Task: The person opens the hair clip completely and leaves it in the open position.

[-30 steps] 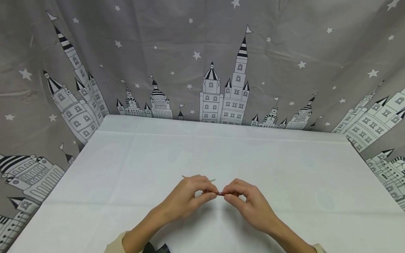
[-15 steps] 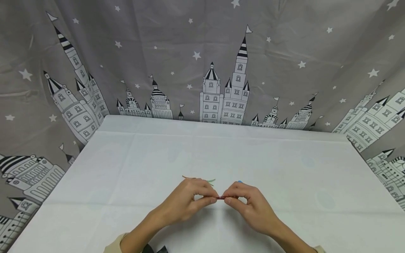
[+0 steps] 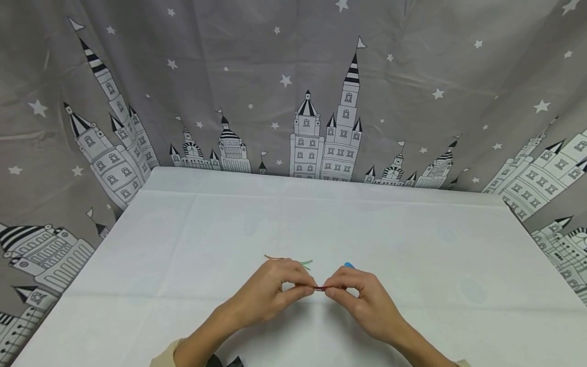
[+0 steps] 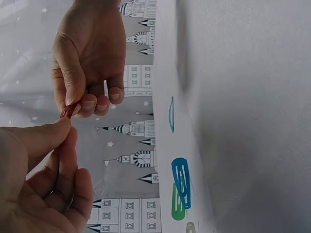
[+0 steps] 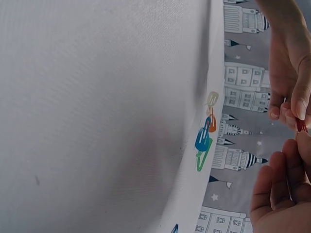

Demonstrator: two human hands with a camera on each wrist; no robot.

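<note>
Both hands meet over the white tabletop (image 3: 220,239), with a small red hair clip (image 3: 319,289) between them. My left hand (image 3: 275,288) pinches one end between thumb and fingers. At the other end, the thumb and index finger of my right hand (image 3: 362,295) pinch it too. Only a short middle stretch of the red clip (image 4: 67,110) shows in the left wrist view; the fingertips hide the rest. Beyond the hands lie a blue clip (image 4: 181,179) overlapping a green clip (image 4: 178,204), and a separate blue clip (image 4: 171,114).
An orange clip (image 5: 213,122) and a beige clip (image 5: 212,99) lie beside the blue and green ones. Behind the table hangs a grey curtain (image 3: 257,46) printed with castles and stars. A black object (image 3: 236,362) shows by the left forearm at the front edge.
Both hands have come slightly nearer the body with the red hair clip, still pinching its ends. The blue clip behind the right hand has come into view.
</note>
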